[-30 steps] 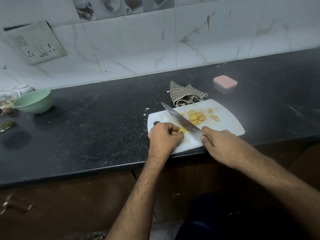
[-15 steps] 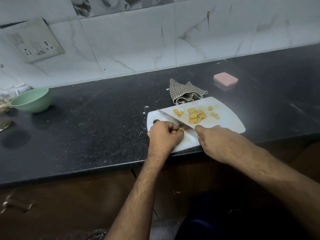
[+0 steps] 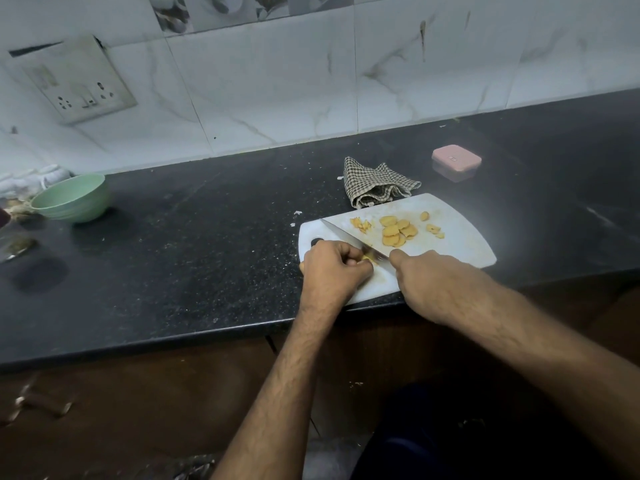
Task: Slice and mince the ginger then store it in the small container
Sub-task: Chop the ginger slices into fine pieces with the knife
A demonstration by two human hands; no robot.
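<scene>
— Holding what, exactly, on that board?

— A small yellow ginger stub (image 3: 367, 259), pinched under the curled fingers of the left hand (image 3: 332, 268) at the near left of the white plastic cutting board (image 3: 464, 247). The right hand (image 3: 436, 282) is wrapped round the handle of the long steel knife (image 3: 349, 238), blade down beside the stub.

— How will it handle?

— Light, firm, likely damp and slippery; I'd grip its uncut end, knuckles forward. Round yellow ginger slices (image 3: 396, 230) lie further back, and the small pink-lidded container (image 3: 455, 162) sits far right, lid on, near a checked cloth (image 3: 375, 185).
</scene>
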